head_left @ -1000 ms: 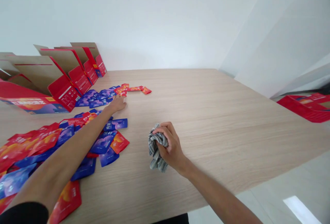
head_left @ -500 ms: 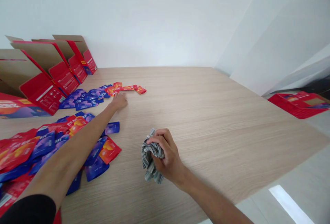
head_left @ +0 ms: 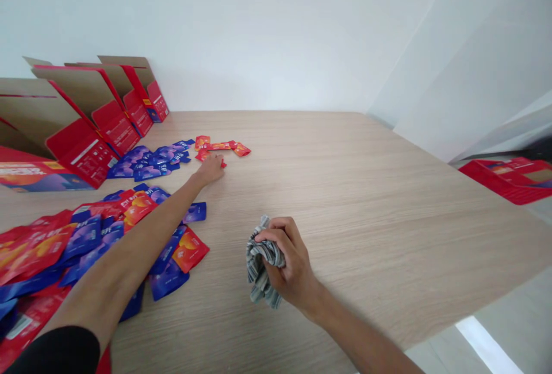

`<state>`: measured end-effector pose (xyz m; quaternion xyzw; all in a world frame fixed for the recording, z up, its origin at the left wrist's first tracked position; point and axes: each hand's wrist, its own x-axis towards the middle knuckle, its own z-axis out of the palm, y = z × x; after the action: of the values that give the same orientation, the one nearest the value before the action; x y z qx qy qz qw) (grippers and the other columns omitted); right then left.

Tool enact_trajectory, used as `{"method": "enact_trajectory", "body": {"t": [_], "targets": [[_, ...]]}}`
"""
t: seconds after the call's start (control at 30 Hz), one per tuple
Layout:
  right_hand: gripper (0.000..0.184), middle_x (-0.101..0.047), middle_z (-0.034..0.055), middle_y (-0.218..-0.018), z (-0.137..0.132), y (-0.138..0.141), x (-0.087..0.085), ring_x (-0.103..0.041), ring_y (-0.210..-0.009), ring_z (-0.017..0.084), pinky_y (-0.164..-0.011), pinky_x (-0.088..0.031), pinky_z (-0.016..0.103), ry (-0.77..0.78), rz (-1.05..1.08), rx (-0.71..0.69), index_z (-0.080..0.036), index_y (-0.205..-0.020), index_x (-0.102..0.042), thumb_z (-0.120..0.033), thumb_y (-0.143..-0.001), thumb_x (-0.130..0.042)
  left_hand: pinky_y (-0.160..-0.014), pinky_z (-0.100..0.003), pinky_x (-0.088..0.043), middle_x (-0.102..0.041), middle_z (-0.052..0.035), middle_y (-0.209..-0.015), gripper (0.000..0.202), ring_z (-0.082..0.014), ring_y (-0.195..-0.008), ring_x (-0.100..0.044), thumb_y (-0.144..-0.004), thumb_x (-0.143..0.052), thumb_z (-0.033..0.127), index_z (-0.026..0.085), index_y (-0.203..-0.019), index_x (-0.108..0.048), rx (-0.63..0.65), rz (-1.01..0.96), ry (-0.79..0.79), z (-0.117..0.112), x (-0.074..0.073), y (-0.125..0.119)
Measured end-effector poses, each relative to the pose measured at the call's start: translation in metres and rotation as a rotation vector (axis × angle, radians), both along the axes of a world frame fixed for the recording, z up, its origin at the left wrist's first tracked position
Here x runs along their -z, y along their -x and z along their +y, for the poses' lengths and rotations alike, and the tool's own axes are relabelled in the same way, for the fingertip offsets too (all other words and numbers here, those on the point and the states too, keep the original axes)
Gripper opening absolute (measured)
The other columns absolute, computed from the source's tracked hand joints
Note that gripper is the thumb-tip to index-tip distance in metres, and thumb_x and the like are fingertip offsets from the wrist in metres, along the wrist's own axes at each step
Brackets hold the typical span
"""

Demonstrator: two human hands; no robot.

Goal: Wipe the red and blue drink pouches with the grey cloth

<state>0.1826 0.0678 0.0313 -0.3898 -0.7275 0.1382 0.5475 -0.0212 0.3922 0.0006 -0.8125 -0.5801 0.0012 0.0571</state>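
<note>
My left hand [head_left: 210, 170] reaches to the far part of the table, its fingers closed on a red sachet [head_left: 223, 163] that shows only as a small edge past the fingertips. More red-orange sachets [head_left: 221, 146] lie just beyond it, one partly hidden by the hand. Left of these, several blue sachets [head_left: 156, 172] are spread flat. In the middle of the table, my right hand [head_left: 290, 262] grips a crumpled grey striped cloth [head_left: 264, 265], bunched between thumb and fingers. Beneath my left forearm, a large mixed pile of red and blue sachets [head_left: 92, 242] is partly covered.
Several open red cardboard boxes [head_left: 112, 124] stand in a row at the far left by the white wall [head_left: 267, 35]. A red box [head_left: 509, 181] sits beyond the right edge of the wooden table [head_left: 366, 190]. Pale floor [head_left: 444, 351] shows at lower right.
My left hand has shifted slightly right, and red sachets that overlapped the blue ones are now apart from them. My right hand keeps its hold on the cloth. The view has turned slightly left.
</note>
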Motion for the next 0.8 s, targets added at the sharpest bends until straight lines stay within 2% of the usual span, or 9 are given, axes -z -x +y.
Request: {"method": "enact_trajectory", "body": {"t": [0.13,0.23,0.47,0.67,0.8], "targets": [[0.039,-0.054,0.0071,-0.107,0.001,0.0,0.001,-0.06,-0.099,0.023,-0.085,-0.058,0.035,-0.005,-0.003,0.011,-0.025,-0.117,-0.062,-0.004,-0.084,-0.055,-0.109,-0.059,-0.048,-0.052,-0.0138,-0.152,0.049,-0.0329,-0.133,-0.056,-0.097,-0.066,0.035,0.021,-0.143,-0.056,0.129,0.026,-0.003,0.003,-0.007,0.003],[0.04,-0.054,0.007,-0.107,0.002,-0.001,0.0,-0.06,-0.098,0.022,-0.084,-0.058,0.035,-0.01,0.002,0.015,-0.025,-0.117,-0.062,-0.004,-0.084,-0.055,-0.111,-0.06,-0.045,-0.056,-0.0134,-0.149,0.047,-0.0331,-0.135,-0.054,-0.097,-0.066,0.034,0.02,-0.141,-0.058,0.17,0.065,0.036,0.004,-0.008,0.011],[0.04,-0.054,0.0068,-0.109,0.003,-0.003,0.001,-0.06,-0.102,0.023,-0.087,-0.058,0.038,-0.009,0.018,0.008,-0.025,-0.118,-0.063,-0.005,-0.084,-0.054,-0.1,-0.053,-0.055,-0.062,-0.0128,-0.139,0.043,-0.0291,-0.121,-0.063,-0.096,-0.067,0.038,0.018,-0.134,-0.062,0.128,0.107,0.086,0.003,-0.008,0.008],[0.035,-0.054,0.0066,-0.108,0.009,-0.003,0.004,-0.061,-0.102,0.023,-0.086,-0.059,0.039,-0.021,0.045,0.033,-0.025,-0.114,-0.063,-0.006,-0.086,-0.054,-0.096,-0.051,-0.057,-0.064,-0.0124,-0.135,0.041,-0.0275,-0.116,-0.066,-0.097,-0.066,0.038,0.018,-0.133,-0.062,0.069,-0.037,0.112,-0.025,-0.01,0.002],[0.03,-0.055,0.0062,-0.106,0.016,-0.004,0.007,-0.061,-0.1,0.022,-0.084,-0.059,0.039,-0.052,0.052,0.04,-0.025,-0.112,-0.063,-0.009,-0.088,-0.055,-0.097,-0.052,-0.057,-0.063,-0.0124,-0.136,0.041,-0.0279,-0.117,-0.065,-0.097,-0.067,0.037,0.018,-0.133,-0.062,0.022,-0.229,0.143,-0.052,-0.021,0.005]]}}
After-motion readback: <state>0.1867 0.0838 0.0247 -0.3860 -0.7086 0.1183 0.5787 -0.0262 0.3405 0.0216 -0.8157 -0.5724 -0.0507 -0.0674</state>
